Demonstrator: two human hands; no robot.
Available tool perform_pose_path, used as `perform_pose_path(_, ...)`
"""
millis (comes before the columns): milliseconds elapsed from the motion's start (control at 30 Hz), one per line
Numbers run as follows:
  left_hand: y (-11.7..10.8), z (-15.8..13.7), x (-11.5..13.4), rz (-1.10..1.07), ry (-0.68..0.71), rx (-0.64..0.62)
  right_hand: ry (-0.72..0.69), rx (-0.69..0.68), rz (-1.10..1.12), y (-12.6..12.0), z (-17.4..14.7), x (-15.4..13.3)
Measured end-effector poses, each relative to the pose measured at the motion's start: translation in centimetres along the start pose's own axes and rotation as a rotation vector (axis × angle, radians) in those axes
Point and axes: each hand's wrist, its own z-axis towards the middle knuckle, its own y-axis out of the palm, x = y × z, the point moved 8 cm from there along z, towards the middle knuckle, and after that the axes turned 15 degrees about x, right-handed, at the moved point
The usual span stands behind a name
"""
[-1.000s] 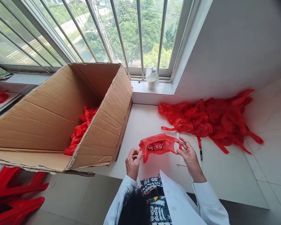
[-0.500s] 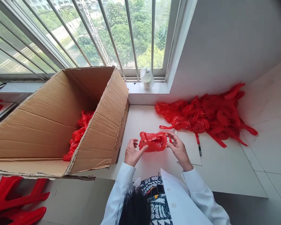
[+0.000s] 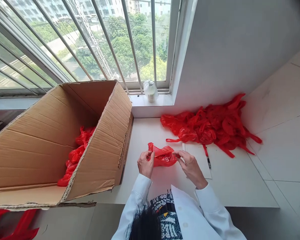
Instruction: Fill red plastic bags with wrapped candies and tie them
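A thin red plastic bag (image 3: 163,157) lies on the white tabletop (image 3: 156,181) in front of me, with something printed showing inside it that I cannot make out. My left hand (image 3: 146,163) pinches the bag's left edge between thumb and fingers. At the opposite end, my right hand (image 3: 189,165) grips the right edge with its fingertips. Behind and to the right spreads a heap of red plastic bags (image 3: 207,125), their handles trailing over the table.
To the left stands a large open cardboard box (image 3: 107,133) with knotted red bags (image 3: 76,156) inside. A sheet of paper (image 3: 197,160) and a pen (image 3: 208,161) lie by my right hand. A wrapped jar (image 3: 150,90) sits on the windowsill. A red stool (image 3: 20,226) is lower left.
My left hand has closed from spread fingers onto the bag's left edge. My right hand keeps hold of the other side. The view has shifted slightly.
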Motion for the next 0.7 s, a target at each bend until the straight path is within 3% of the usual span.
perform_pose_path(167, -3.0, 0.4, 1.2, -0.231, 0.078, -0.020, -0.016, 0.162, -0.021, -1.7, 1.2, -0.4)
perform_pose_path(333, -0.9, -1.5, 2.8, -0.591, 0.067, -0.455, -0.021, 0.117, 0.011, -0.1, 1.6, -0.7)
perform_pose_path(400, 0.0, -2.4, 3.3, -0.636, 0.059, -0.551, -0.027, 0.083, 0.011, 0.4, 1.4, -1.1)
perform_pose_path(533, 1.4, -3.0, 3.2, -0.474, 0.156, -0.494, -0.101, 0.012, -0.022, 0.8, 0.7, -2.7)
perform_pose_path(700, 5.1, -4.6, 2.9, -0.239, 0.285, -0.506, -0.224, -0.145, -0.110, 2.6, -0.5, -5.2)
